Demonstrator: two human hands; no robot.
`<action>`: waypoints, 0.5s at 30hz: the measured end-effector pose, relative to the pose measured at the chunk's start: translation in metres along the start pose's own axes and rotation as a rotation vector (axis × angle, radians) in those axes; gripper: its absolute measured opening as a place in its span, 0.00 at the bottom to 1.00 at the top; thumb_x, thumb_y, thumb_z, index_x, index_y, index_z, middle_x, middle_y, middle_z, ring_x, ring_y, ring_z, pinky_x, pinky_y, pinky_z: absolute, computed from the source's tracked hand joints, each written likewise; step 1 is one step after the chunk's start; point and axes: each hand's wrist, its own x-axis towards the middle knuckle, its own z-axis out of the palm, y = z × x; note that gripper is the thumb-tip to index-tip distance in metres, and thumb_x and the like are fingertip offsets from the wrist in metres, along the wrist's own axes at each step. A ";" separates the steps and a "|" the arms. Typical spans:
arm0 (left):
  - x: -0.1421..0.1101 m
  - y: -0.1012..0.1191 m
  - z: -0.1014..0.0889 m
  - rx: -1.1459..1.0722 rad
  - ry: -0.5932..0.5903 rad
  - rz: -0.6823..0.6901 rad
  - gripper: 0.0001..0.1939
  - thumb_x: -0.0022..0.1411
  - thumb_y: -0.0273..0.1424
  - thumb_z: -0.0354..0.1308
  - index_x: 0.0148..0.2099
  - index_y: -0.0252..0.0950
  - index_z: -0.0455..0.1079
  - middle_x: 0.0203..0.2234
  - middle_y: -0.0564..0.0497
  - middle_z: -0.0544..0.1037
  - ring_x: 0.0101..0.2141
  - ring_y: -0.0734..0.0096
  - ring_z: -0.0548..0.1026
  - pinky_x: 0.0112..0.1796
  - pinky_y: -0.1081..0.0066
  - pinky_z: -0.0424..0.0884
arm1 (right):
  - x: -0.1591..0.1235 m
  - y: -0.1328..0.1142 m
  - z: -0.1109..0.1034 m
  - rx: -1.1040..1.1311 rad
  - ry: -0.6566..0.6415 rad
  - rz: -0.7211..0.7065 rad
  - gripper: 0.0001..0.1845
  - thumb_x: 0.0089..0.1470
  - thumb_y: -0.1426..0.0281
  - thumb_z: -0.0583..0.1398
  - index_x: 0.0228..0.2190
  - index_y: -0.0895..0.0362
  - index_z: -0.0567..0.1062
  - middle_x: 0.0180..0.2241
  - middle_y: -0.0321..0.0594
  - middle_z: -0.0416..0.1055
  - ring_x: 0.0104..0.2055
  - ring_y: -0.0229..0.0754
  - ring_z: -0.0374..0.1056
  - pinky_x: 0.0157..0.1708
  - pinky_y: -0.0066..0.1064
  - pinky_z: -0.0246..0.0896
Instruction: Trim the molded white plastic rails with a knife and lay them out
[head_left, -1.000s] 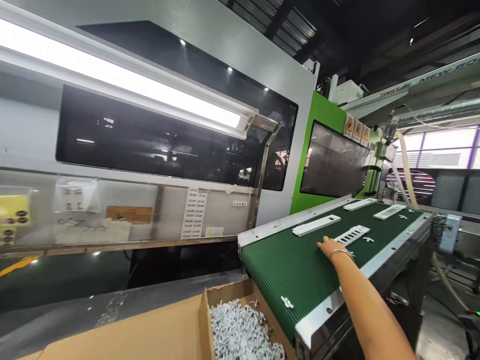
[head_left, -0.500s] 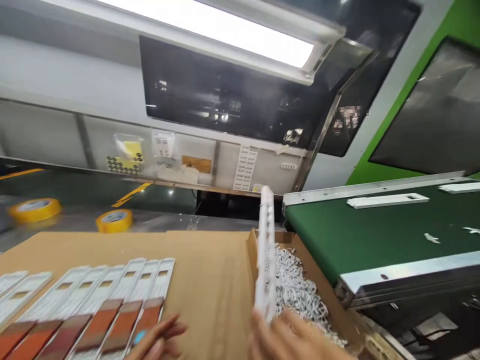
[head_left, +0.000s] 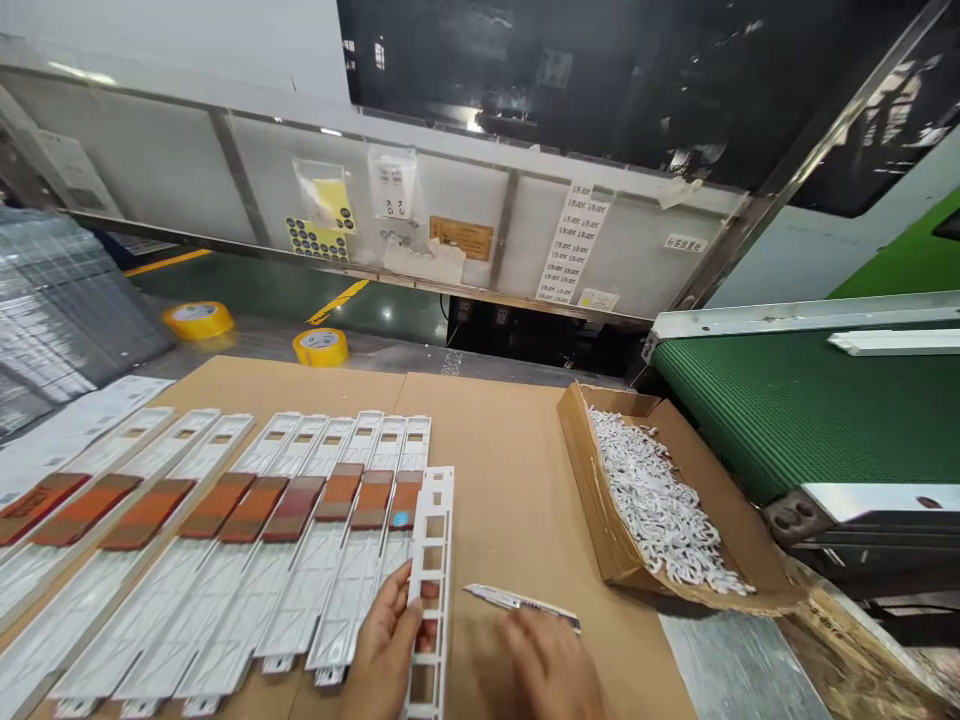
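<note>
My left hand [head_left: 386, 640] grips a white ladder-like plastic frame [head_left: 433, 590], its long side upright, with a row of rectangular openings. The frame stands beside the rightmost of several white plastic strips [head_left: 330, 570] lying side by side, with red-brown blocks [head_left: 341, 490] across them. One block bears a blue round sticker [head_left: 400, 519]. A utility knife [head_left: 517, 600] lies on the cardboard sheet [head_left: 502, 470]. Just at its near side is my right hand [head_left: 555, 665], slightly blurred, fingers bent but somewhat apart, with nothing visible in them.
A cardboard box [head_left: 592, 520] with a heap of small white plastic pieces [head_left: 660, 500] stands to the right. Beyond it runs a green conveyor belt [head_left: 795, 410] carrying a white strip [head_left: 900, 343]. Two yellow tape rolls [head_left: 321, 347] lie at the back; wrapped grey stacks [head_left: 67, 300] stand far left.
The white frame has passed from my right hand to my left and moved down and left, beside the strips. My right hand is now at the knife. The view has tilted down.
</note>
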 end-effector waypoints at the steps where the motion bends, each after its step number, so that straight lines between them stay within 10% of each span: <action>1: -0.004 -0.006 -0.002 0.007 0.017 0.008 0.34 0.46 0.45 0.64 0.52 0.37 0.60 0.31 0.51 0.75 0.20 0.77 0.65 0.23 0.74 0.63 | 0.000 0.006 0.012 -0.037 0.010 0.129 0.14 0.63 0.69 0.46 0.45 0.55 0.68 0.36 0.43 0.69 0.35 0.42 0.67 0.32 0.36 0.65; 10: -0.017 -0.050 0.005 0.114 0.043 -0.038 0.34 0.46 0.50 0.61 0.51 0.37 0.62 0.39 0.41 0.75 0.22 0.69 0.70 0.19 0.70 0.64 | -0.022 0.033 0.045 -0.066 -0.005 0.545 0.16 0.63 0.64 0.43 0.28 0.53 0.64 0.26 0.41 0.66 0.27 0.46 0.63 0.25 0.37 0.62; 15: -0.023 -0.073 0.009 0.472 0.007 0.215 0.25 0.57 0.43 0.51 0.53 0.37 0.65 0.50 0.38 0.68 0.49 0.49 0.68 0.47 0.57 0.66 | -0.040 0.044 0.024 0.005 0.009 0.693 0.09 0.64 0.66 0.45 0.38 0.55 0.61 0.31 0.41 0.68 0.31 0.41 0.69 0.26 0.29 0.66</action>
